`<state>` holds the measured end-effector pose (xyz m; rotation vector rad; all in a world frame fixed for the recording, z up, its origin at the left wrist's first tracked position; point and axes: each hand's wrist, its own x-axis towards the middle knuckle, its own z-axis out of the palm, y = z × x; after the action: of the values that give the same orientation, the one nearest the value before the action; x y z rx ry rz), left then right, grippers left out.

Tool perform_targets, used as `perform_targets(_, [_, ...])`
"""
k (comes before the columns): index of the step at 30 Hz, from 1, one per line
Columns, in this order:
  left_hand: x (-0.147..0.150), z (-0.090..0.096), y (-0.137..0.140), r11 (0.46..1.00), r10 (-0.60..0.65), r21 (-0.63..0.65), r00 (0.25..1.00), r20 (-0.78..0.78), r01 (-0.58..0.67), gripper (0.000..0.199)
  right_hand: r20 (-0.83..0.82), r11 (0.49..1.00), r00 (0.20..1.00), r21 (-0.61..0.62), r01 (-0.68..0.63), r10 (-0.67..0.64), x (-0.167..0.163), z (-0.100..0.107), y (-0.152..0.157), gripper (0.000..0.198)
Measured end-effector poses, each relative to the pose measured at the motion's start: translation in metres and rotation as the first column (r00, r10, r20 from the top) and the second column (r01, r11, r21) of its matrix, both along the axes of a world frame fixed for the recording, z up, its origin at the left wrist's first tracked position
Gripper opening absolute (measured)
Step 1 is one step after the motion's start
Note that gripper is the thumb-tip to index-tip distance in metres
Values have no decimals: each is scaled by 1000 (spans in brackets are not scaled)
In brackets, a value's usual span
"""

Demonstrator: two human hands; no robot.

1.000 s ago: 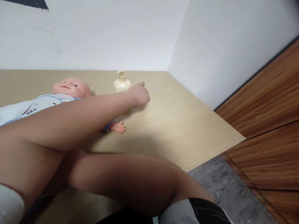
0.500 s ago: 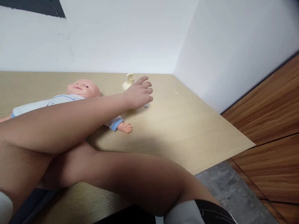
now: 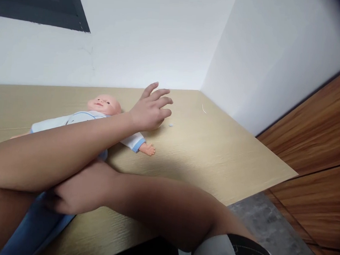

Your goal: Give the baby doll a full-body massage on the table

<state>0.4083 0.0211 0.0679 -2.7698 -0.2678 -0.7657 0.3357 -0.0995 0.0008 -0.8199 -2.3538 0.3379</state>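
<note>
Left hand (image 3: 149, 112) hovers centre frame, fingers spread wide, gripping nothing, just above the table (image 3: 214, 154) beside the doll (image 3: 101, 115). Right hand (image 3: 53, 199) sits lower left, tucked under the crossing left forearm; whether it grips anything cannot be told. Doll lies on its back, left of centre, its small arm (image 3: 142, 145) reaching right. Blue cloth (image 3: 31, 230) shows bottom left.

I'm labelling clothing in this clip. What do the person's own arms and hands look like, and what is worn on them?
Both arms are bare from the short sleeves down. The left hand wears no glove, ring or watch. The right hand is mostly hidden under the left arm. The right sleeve is light grey beside black fabric with thin pale lines. The left sleeve barely shows at the bottom-left corner.
</note>
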Motion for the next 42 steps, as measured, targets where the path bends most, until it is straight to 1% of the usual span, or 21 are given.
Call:
perform_targets(2, [-19, 11, -8, 1000, 10, -25, 997, 78, -8, 11, 89, 979, 995, 197, -60, 43, 0, -5, 2, 32])
perform_targets(4, [-46, 19, -14, 999, 34, -24, 985, 172, -30, 9, 102, 946, 995, 322, -27, -6, 1, -9, 2, 40])
perform_targets(6, [-78, 24, -16, 995, 88, 15, 957, 277, -96, 7, 41, 944, 998, 329, 30, -46, 2, -11, 1, 38])
perform_targets(9, [-130, 22, -13, 966, 159, 118, 887, 433, -231, 7, -51, 943, 998, 330, 39, -23, 6, -10, 3, 35])
perform_targets(10, [-147, 20, -11, 953, 198, 111, 860, 470, -281, 9, -74, 940, 997, 339, 36, -12, 8, -10, 5, 34])
perform_targets(11, [-163, 17, -10, 941, 249, 78, 828, 502, -330, 9, -88, 936, 996, 350, 36, -5, 10, -9, 7, 35])
perform_targets(13, [-191, 11, -8, 911, 371, -16, 804, 465, -411, 11, -85, 928, 996, 370, 47, -16, 14, -6, 10, 36])
perform_targets(14, [-203, 8, -7, 888, 437, -87, 771, 464, -452, 13, -69, 923, 997, 381, 50, -26, 16, -4, 10, 37])
perform_targets(17, [-230, -4, -3, 779, 625, -306, 636, 453, -547, 18, -11, 895, 1000, 446, 15, -12, 20, 3, 7, 39])
perform_targets(20, [-248, -17, 1, 681, 732, -489, 533, 424, -545, 22, 21, 842, 998, 536, -60, 58, 23, 13, 0, 40])
perform_targets(22, [-256, -25, 4, 628, 776, -577, 478, 412, -522, 23, 24, 810, 998, 583, -62, 60, 29, 22, -4, 38])
perform_targets(24, [-262, -32, 7, 584, 808, -637, 428, 404, -503, 25, -6, 781, 1000, 625, 1, 3, 40, 34, -4, 35])
perform_targets(28, [-275, -44, 11, 512, 853, -722, 375, 363, -466, 24, -211, 671, 961, 688, 276, -179, 76, 60, 1, 34])
perform_targets(30, [-280, -49, 12, 476, 869, -753, 374, 323, -455, 23, -309, 634, 916, 662, 399, -254, 100, 70, 4, 34])
perform_targets(32, [-283, -53, 13, 442, 884, -772, 370, 288, -456, 22, -437, 589, 830, 587, 556, -347, 128, 77, 10, 38])
perform_targets(33, [-283, -54, 14, 426, 891, -777, 361, 273, -463, 22, -500, 551, 755, 519, 653, -424, 144, 78, 13, 41])
perform_targets(35, [-283, -56, 14, 401, 903, -783, 347, 252, -476, 24, -562, 459, 552, 313, 831, -616, 176, 78, 23, 44])
perform_targets(36, [-282, -56, 14, 395, 906, -783, 347, 243, -481, 24, -529, 418, 446, 181, 890, -722, 192, 75, 29, 42])
perform_targets(37, [-281, -57, 14, 392, 906, -782, 351, 236, -485, 25, -425, 374, 361, 56, 926, -830, 207, 70, 34, 40])
perform_targets(38, [-281, -57, 14, 391, 905, -782, 355, 232, -485, 26, -274, 324, 300, -48, 945, -914, 221, 63, 40, 37])
perform_targets(42, [-280, -58, 15, 388, 905, -778, 363, 221, -494, 23, 3, 273, 278, -189, 943, -960, 261, 23, 58, 22])
